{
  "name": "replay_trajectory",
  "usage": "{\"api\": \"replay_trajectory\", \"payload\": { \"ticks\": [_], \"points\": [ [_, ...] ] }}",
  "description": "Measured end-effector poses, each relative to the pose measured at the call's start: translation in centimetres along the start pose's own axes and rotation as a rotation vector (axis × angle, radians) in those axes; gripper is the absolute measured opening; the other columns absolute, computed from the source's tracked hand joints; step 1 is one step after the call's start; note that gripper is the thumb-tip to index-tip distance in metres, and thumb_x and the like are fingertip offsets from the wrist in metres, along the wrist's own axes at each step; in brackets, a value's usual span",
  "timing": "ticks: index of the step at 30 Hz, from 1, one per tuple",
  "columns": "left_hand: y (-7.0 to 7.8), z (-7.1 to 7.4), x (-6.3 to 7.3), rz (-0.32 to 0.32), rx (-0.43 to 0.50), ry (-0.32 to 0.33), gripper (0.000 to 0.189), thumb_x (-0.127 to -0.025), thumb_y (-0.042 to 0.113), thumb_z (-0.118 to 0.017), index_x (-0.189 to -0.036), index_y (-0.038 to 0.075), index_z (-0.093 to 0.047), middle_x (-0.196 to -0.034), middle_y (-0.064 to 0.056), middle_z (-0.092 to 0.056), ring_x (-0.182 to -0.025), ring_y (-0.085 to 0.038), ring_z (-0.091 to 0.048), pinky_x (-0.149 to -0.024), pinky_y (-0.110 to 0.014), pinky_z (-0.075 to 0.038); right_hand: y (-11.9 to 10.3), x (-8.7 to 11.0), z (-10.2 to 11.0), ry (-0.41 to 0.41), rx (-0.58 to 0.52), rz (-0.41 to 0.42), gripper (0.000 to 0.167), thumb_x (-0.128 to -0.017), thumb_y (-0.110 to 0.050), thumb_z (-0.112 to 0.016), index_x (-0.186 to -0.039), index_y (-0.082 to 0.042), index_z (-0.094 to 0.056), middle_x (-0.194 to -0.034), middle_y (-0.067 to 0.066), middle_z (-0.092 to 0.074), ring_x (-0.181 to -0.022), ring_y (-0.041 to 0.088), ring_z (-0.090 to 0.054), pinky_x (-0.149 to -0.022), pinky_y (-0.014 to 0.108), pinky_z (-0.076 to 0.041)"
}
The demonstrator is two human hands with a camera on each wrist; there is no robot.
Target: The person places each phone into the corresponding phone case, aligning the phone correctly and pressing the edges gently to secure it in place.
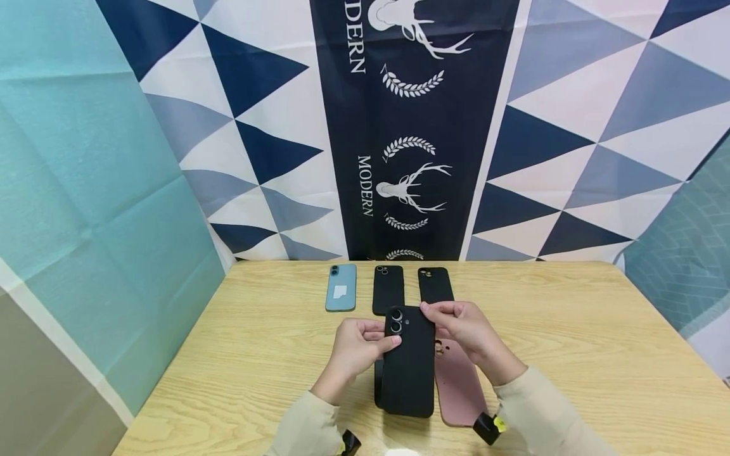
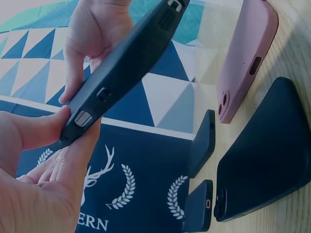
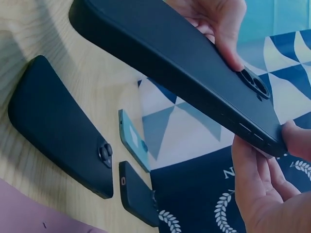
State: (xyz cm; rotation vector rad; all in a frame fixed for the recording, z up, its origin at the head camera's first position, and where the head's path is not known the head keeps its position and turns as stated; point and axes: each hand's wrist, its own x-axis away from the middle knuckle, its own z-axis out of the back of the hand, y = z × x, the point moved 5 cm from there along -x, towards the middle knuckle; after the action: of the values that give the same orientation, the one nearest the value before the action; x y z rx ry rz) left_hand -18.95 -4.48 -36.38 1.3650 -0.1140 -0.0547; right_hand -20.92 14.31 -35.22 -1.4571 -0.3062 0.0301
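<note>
A phone in a black case point(image 1: 409, 377) is held above the table with its camera side toward the head view. My left hand point(image 1: 356, 349) pinches its left edge, the thumb lying beside the camera lenses. My right hand point(image 1: 466, 332) grips the upper right corner between thumb and fingers. In the left wrist view, the side of the held phone point(image 2: 114, 73) shows buttons and a port opening at its end. Partly hidden under it, another black phone or case point(image 3: 58, 131) lies on the table. A pink phone case point(image 1: 461, 389) lies to the right of it.
Along the back of the wooden table point(image 1: 256, 354) lie a blue phone point(image 1: 341, 285) with a white label, a black phone or case point(image 1: 389, 288) and a second black one point(image 1: 436, 285). A patterned cloth point(image 1: 274, 126) hangs behind the table.
</note>
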Motion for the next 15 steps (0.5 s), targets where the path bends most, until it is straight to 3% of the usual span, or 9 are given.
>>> {"api": "replay_trajectory", "payload": {
  "ticks": [6,15],
  "points": [
    [0.15,-0.06,0.10,-0.006,0.014,-0.025,0.024,-0.077,0.008,-0.078,-0.096,-0.006,-0.073,-0.089,-0.019,-0.075,-0.075,-0.011,-0.071,-0.062,-0.027,-0.060,0.43,-0.01,-0.20,0.045,-0.075,-0.051,0.026,-0.094,-0.026,-0.062,-0.101,-0.002,-0.071,-0.076,-0.010,-0.072,-0.072,0.003,-0.069,-0.072,0.017,-0.056],
    [-0.25,-0.17,-0.20,0.023,0.042,-0.116,0.027,-0.081,0.014,-0.076,-0.100,-0.004,-0.072,-0.091,-0.019,-0.075,-0.073,-0.009,-0.071,-0.068,-0.034,-0.062,1.02,-0.03,-0.13,0.045,-0.099,-0.090,0.024,-0.093,-0.028,-0.063,-0.097,-0.006,-0.072,-0.074,-0.010,-0.071,-0.070,0.004,-0.067,-0.070,0.017,-0.056]
  ]
}}
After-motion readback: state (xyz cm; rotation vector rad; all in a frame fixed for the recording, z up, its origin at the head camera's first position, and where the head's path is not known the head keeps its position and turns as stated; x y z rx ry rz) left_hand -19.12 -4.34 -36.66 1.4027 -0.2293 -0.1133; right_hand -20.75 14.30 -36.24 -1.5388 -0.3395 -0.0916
